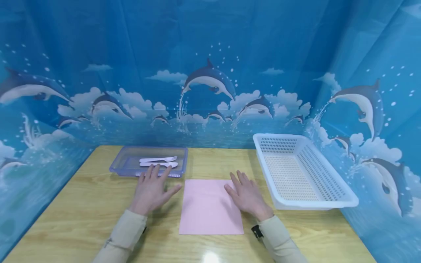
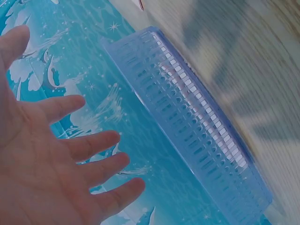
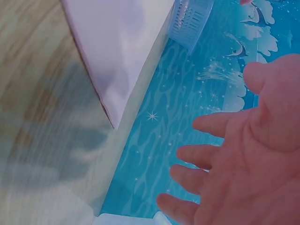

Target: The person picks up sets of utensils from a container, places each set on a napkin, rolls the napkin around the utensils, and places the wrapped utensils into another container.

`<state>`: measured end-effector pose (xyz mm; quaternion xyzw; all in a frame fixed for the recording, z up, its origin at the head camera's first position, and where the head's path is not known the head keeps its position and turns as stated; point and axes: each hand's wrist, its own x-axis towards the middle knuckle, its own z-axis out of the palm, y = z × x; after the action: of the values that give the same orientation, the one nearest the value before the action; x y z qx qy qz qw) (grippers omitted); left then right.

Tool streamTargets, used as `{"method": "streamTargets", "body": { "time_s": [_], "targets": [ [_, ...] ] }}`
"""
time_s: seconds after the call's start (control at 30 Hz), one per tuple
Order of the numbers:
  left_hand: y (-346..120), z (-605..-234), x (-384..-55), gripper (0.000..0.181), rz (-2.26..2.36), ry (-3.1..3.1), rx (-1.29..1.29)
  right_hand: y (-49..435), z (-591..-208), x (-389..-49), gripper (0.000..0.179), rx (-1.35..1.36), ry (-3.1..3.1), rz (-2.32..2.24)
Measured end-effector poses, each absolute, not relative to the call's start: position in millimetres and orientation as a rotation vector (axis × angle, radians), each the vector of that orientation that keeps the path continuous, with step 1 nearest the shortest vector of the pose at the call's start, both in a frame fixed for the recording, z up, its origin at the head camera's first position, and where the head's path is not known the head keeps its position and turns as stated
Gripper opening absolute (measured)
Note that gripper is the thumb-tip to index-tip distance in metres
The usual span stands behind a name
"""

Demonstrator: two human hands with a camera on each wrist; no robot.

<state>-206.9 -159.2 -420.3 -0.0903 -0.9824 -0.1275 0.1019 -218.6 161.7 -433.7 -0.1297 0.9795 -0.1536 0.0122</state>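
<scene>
Left hand [image 1: 152,191]: we are holding it straight-fingered, near side of the purple tray [image 1: 131,164].
Right hand [image 1: 247,195]: we are holding it likewise, by the right edge of the pink sheet [image 1: 210,208].
Pink sheet: lying between our hands.
Fork [image 1: 158,159], spoon [image 1: 167,164]: lying in the tray, far left.
White basket [image 1: 291,175]: standing far right.

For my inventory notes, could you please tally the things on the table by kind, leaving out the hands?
Baskets: 2 (purple basket, white basket)
Cutlery: 2 (fork, second cutlery piece)
Flat sheets: 1 (pink sheet)
Total: 5
</scene>
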Motion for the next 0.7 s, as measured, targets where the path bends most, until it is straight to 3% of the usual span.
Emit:
{"method": "streamTargets", "body": {
  "time_s": [0.7],
  "targets": [
    [-139,-433,-204,0.065,-0.282,-2.945,-0.466,149,-445,-214,0.064,-0.547,2.895,-0.55]
  ]
}}
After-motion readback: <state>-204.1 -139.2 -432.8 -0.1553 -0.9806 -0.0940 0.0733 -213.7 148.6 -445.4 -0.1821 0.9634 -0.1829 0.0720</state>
